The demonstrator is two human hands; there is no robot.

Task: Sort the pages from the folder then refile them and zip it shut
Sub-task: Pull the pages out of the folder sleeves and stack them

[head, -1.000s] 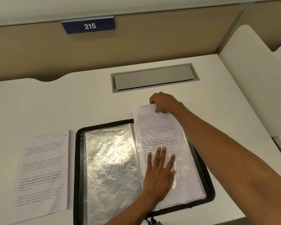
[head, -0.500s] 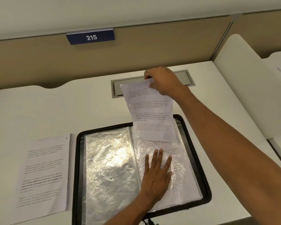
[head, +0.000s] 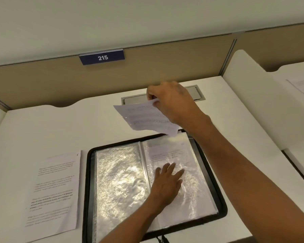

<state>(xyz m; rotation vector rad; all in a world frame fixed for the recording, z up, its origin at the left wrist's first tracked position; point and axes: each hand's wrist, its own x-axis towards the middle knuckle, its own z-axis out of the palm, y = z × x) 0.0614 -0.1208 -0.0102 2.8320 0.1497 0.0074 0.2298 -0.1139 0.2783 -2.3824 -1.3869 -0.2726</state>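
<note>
While left hand (head: 167,183) presses folder (head: 88,181), right hand (head: 172,100) pinches page (head: 144,118).

A white desk (head: 42,123) stands against a beige partition (head: 42,81) bearing a blue plate (head: 102,57) numbered 215; a grey hatch (head: 197,93) is set into the desktop, and a white divider (head: 253,102) closes the right side

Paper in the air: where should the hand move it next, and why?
Probably carry it left and lay it on the desk beside the page marked 6. The right hand pinches the loose page in the air over the far edge of the folder, and the page marked 6 lies left of the folder. The left hand presses flat on the right sleeve.
</note>
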